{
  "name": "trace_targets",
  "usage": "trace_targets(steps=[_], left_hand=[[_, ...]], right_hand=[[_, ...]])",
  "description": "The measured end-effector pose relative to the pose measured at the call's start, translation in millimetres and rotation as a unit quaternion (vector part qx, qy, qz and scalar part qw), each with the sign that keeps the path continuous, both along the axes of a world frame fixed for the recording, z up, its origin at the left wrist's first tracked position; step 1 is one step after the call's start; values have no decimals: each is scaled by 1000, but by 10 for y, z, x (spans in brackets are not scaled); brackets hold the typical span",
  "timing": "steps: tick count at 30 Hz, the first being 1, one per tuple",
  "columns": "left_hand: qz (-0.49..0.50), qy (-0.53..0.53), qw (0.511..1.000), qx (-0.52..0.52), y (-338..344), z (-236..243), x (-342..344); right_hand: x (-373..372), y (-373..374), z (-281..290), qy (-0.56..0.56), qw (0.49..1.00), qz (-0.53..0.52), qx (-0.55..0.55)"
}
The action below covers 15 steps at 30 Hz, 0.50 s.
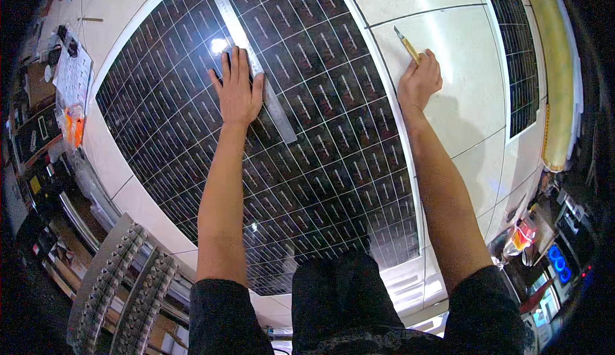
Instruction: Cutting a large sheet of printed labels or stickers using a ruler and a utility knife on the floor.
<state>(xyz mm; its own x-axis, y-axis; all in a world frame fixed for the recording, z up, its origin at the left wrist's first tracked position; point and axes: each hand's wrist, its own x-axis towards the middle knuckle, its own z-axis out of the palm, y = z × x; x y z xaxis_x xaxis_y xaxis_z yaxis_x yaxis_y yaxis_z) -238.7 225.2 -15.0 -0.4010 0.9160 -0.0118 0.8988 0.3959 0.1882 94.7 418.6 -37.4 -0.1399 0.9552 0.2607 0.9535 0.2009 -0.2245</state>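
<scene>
Pale floor tiles [477, 54] give the broad, dark patterned sheet [323, 95] flat backing. On it lies a metal ruler [278, 110], the flat, spread left hand [239, 95] apparently steadying it; beside the sheet, the right hand [420, 82] grips a slim knife [407, 45].

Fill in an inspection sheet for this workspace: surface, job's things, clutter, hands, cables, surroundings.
Surface: pale tiled floor, bright reflections.
Job's things: dark gridded sheet; metal ruler lying on it; yellow-handled knife.
Clutter: orange item at left; red-and-yellow packet at right.
Hands: left hand spread over the sheet, thumb over the ruler; right hand holding the knife, tip pointing away from the person.
Cables: none clearly made out.
Surroundings: second dark sheet and yellow roll at right; blue-lit rings lower right.
</scene>
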Motion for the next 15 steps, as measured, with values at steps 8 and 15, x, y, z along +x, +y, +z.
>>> trace_targets(steps=[8,15], left_hand=[[-4,-4,999,50,-77,-81,-31],[-2,8,998,62,-101,-156,-55]], right_hand=[[443,-715,296,63,988,138,-23],[595,-1622,506,128,971,-56,-193]])
